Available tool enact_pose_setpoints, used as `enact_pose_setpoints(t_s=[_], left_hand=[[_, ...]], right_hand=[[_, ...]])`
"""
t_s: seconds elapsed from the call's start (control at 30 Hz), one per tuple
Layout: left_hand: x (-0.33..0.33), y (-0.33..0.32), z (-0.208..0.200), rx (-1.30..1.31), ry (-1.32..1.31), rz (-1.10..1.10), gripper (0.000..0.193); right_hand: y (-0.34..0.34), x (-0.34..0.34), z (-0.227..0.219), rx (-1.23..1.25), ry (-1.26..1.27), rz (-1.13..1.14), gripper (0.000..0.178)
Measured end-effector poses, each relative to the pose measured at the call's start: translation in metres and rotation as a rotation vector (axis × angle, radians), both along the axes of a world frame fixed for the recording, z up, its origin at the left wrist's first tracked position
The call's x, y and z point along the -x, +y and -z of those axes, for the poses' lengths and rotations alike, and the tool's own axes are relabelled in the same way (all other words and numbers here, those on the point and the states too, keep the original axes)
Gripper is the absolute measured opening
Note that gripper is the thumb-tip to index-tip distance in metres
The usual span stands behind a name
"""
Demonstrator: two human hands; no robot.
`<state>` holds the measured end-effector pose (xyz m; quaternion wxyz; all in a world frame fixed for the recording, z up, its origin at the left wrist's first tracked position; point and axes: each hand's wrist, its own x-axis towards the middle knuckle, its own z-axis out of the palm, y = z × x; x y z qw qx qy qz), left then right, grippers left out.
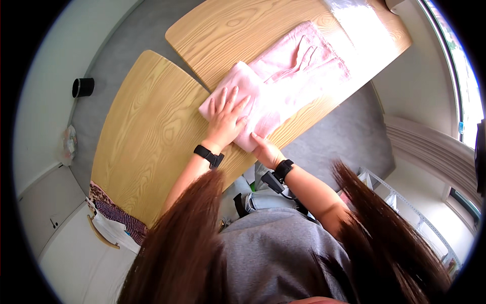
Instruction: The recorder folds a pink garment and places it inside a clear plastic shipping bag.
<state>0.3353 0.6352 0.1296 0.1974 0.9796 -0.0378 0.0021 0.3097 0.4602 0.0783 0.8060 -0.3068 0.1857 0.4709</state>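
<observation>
A light pink cloth (283, 88) lies partly folded across the wooden table; its exact kind is hard to tell. The near left part forms a thicker, smooth fold, while the far right part lies flatter, with loose strips or creases on top. My left hand (226, 119) rests flat on the folded part, fingers spread and pointing away from me. At the near corner, my right hand (268, 153) pinches the cloth's edge, thumb on top; its other fingers are mostly hidden. Both wrists wear black straps.
The wooden table (147, 121) has a seam between two tops. Clear plastic (349, 20) lies at its far right in bright light. A patterned cloth (119, 220) hangs at the near left corner. On the grey floor stand a black bin (83, 87) and a plastic bag (69, 144).
</observation>
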Motion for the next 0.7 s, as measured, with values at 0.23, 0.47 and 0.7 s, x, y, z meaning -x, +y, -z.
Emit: enact_pose_setpoints(t_s=[0.23, 0.47, 0.7], left_hand=[[-0.007, 0.004, 0.026, -0.083, 0.022, 0.037, 0.053], [-0.008, 0.002, 0.02, -0.089, 0.059, 0.033, 0.052], [0.0, 0.01, 0.005, 0.106, -0.075, -0.101, 0.055]], right_hand=[[-0.019, -0.014, -0.021, 0.472, -0.686, -0.784, 0.042], [-0.026, -0.101, -0.063, 1.118, -1.387, -0.268, 0.035], [-0.026, -0.118, -0.031, 0.881, -0.992, -0.462, 0.041]])
